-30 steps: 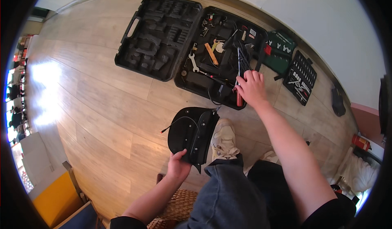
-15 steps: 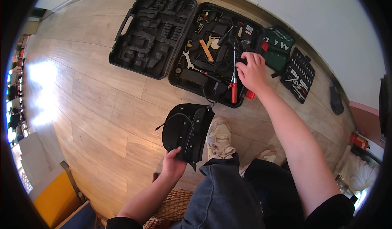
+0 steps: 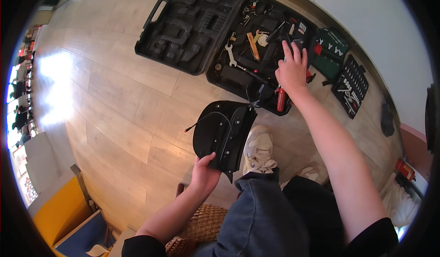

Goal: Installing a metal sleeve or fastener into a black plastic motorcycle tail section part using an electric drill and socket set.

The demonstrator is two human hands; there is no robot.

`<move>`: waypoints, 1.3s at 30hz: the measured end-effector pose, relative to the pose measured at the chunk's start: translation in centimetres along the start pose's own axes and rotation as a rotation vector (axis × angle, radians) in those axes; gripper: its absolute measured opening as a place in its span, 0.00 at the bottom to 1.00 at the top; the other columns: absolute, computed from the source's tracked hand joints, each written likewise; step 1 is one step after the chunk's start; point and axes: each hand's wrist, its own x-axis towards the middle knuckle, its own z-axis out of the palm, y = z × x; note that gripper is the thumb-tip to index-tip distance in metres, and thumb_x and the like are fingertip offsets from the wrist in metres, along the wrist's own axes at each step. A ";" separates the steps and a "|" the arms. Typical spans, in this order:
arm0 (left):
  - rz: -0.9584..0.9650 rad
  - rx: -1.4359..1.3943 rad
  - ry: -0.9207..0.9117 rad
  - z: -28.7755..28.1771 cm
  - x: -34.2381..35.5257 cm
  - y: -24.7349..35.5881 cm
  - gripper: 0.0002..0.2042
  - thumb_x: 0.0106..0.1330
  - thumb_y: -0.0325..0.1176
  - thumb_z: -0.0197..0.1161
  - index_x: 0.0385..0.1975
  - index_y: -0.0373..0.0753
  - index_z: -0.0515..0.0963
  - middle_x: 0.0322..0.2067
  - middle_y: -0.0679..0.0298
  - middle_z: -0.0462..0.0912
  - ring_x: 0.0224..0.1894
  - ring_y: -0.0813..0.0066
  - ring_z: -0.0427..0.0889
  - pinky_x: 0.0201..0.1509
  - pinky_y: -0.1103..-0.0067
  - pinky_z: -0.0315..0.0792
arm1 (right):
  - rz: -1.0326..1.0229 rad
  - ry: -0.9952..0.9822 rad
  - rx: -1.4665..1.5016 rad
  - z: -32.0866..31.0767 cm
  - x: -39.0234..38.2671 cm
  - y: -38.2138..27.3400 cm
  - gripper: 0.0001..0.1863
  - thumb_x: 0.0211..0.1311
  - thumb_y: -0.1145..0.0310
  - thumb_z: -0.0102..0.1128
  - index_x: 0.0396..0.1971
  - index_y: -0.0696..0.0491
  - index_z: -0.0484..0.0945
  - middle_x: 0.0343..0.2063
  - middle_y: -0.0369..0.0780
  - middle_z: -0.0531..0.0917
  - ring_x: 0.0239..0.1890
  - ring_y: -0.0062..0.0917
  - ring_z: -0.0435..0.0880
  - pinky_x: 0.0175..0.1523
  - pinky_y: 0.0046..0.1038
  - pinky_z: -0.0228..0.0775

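Observation:
My left hand [image 3: 206,171] grips the lower edge of a black curved panel [image 3: 211,128], thumb on top and the other fingers underneath. Several screw heads dot the panel, and a thin black cable [image 3: 201,118] with a red-orange tip loops over it. Over the right part of the open black tool case [image 3: 219,76], my right hand [image 3: 293,69] reaches with fingers extended and apart. Under it lies a screwdriver with a red handle [image 3: 281,100]; its shaft is mostly covered by the hand. An open-ended wrench [image 3: 231,55] and an orange-handled tool [image 3: 253,46] lie in the case.
The case's moulded lid [image 3: 183,32] lies open at the left. To the right are a green tool pouch [image 3: 327,62] with wrenches and a black socket set [image 3: 350,87]. My shoe [image 3: 258,149] stands beside the panel on the wood floor [image 3: 114,119]. A wall borders the far side.
The whole view has shifted, so things sit farther right and higher. My right hand has moved over the screwdriver's shaft, its fingers straighter. My left hand still holds the panel.

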 end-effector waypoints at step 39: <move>0.111 0.086 -0.139 5.1 -1.4 -0.5 0.26 0.62 0.18 0.56 0.63 0.39 0.70 0.61 0.55 0.77 0.64 0.54 0.77 0.69 0.56 0.71 | 0.136 -0.042 1.375 -11.2 -4.3 2.4 0.05 0.59 0.72 0.69 0.35 0.52 0.86 0.66 0.43 0.73 0.62 0.32 0.75 0.67 0.37 0.65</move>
